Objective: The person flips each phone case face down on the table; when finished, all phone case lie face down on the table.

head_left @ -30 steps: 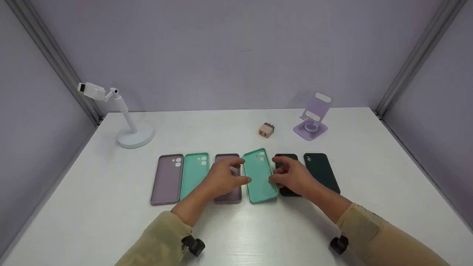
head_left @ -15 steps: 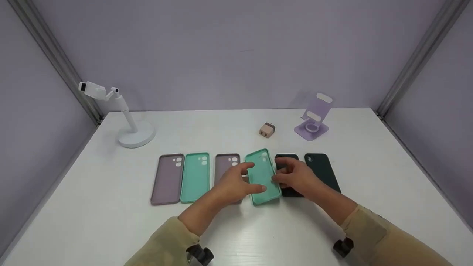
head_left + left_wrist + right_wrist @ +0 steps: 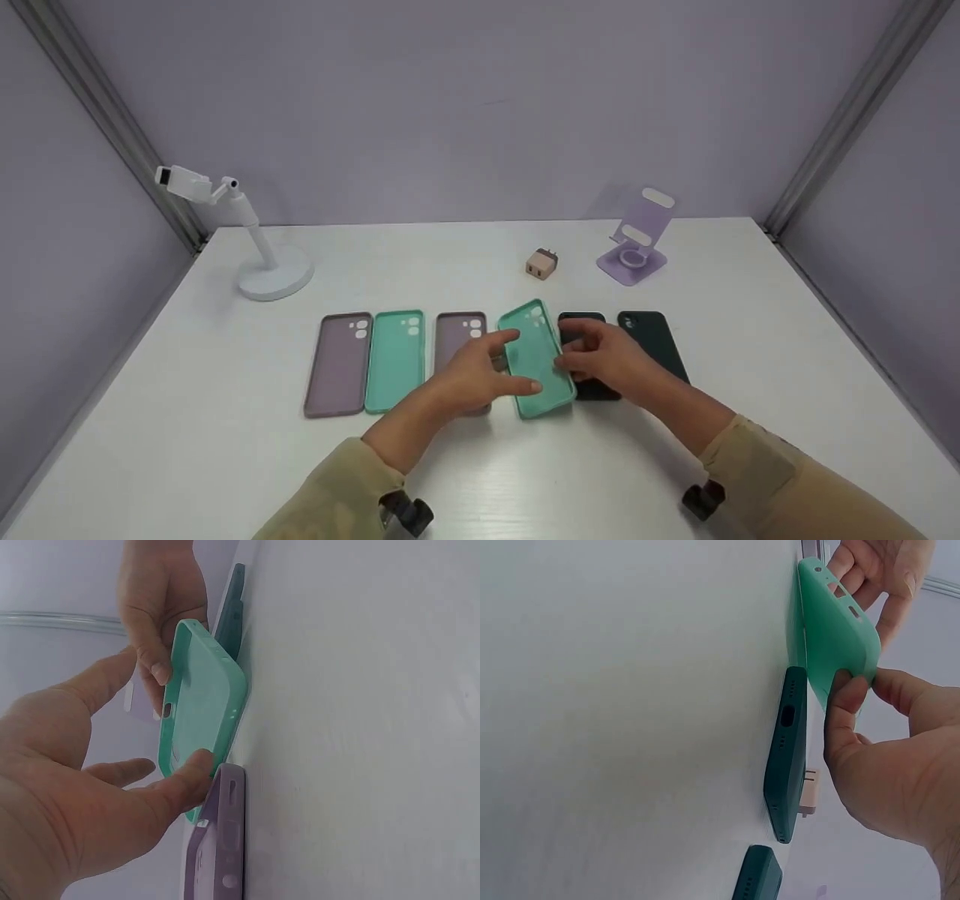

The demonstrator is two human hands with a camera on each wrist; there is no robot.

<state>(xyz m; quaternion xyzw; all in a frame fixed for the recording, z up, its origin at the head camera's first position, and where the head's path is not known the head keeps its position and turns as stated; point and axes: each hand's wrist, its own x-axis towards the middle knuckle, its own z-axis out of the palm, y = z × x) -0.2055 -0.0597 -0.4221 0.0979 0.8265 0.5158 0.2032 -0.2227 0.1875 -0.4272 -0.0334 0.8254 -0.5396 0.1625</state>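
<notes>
One green case (image 3: 532, 358) was held tilted between a purple case (image 3: 454, 337) and a dark case (image 3: 597, 391), one side pinched by the right hand (image 3: 611, 364), the left hand (image 3: 474, 379) spread ungripping at the other — apparently being adjusted, with level lowering seemingly called for next.

White rectangular table (image 3: 150, 420), viewed from my remote station: between its near and far edges lie a mauve phone case (image 3: 339, 367), a mint-green phone case (image 3: 397, 352) just beside it, a second mauve case (image 3: 454, 339), then one dark-green case (image 3: 787, 757) and another dark-green case (image 3: 657, 343). A white round-based stand (image 3: 265, 251) occupies the far-left corner; a beige-and-brown cubic charger (image 3: 541, 265) and lilac phone stand (image 3: 636, 235) sit toward the far-right.
</notes>
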